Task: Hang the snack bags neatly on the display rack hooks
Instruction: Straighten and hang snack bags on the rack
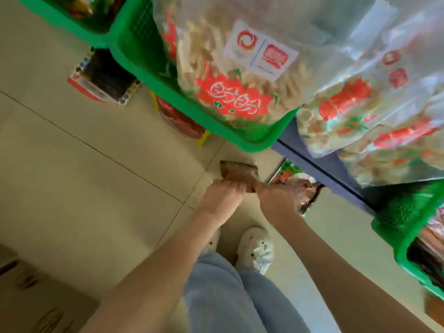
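Your left hand [224, 197] and right hand [276, 200] both pinched a bag [240, 170] at mid-frame. Its long axis ran roughly left-right, its free edge pointing up-frame.

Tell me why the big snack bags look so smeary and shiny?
Head view: motion blur smears the snack bags at right, glare whitens their clear plastic, and the left hand, right hand and the brown packet they grip look soft too.

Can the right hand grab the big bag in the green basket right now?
Probably not yet. The right hand grips a brown packet low below the basket. Nothing seems to block the bag, but the hand is full.
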A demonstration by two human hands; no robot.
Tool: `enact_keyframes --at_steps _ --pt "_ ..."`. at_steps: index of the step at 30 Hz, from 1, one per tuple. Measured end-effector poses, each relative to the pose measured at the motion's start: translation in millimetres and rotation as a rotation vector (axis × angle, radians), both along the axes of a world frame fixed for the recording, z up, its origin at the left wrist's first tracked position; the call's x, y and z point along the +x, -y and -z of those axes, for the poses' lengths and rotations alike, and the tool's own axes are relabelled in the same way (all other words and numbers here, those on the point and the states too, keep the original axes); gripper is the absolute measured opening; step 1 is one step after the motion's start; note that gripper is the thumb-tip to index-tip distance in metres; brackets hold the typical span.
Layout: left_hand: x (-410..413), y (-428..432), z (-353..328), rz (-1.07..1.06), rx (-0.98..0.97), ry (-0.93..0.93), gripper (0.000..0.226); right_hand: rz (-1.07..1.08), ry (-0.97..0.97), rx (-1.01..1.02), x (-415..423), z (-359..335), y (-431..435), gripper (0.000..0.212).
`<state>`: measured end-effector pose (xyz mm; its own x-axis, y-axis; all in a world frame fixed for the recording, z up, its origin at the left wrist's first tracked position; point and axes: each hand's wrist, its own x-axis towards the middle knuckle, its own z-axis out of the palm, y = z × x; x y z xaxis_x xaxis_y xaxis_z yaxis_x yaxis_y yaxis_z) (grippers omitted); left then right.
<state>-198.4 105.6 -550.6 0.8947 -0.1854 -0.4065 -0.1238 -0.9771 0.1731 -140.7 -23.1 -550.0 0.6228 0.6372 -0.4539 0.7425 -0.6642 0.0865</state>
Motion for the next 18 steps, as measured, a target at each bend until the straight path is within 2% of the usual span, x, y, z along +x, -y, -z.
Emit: enact_keyframes --at_steps 3,7,10,13,15,18 --pt "4.1 2.3 6.1 -0.078 -0.025 -0.011 0.015 0.036 -0.111 -0.024 2.9 14.7 8.0 0.038" --pt "-1.5 3.5 -51.8 -0.226 -0.033 -0.081 0.031 0.184 -0.092 0.029 7.2 -44.2 11.5 0.044" --pt "2.6 3.1 -139.0 -0.309 -0.183 -0.172 0.05 0.28 -0.227 0.008 7.1 -124.4 14.5 0.05" --pt "27.2 0.9 -246.1 -0.353 -0.234 -0.135 0.045 0.397 -0.303 -0.003 15.2 -217.1 20.0 0.046" --pt "52.2 -1.0 -320.8 -0.395 -0.262 -0.078 0.047 0.544 -0.298 0.07 29.0 -285.6 19.0 0.042" --pt "89.4 0.1 -422.3 -0.33 -0.287 -0.009 0.055 0.672 -0.23 0.167 53.9 -392.8 19.7 0.041"
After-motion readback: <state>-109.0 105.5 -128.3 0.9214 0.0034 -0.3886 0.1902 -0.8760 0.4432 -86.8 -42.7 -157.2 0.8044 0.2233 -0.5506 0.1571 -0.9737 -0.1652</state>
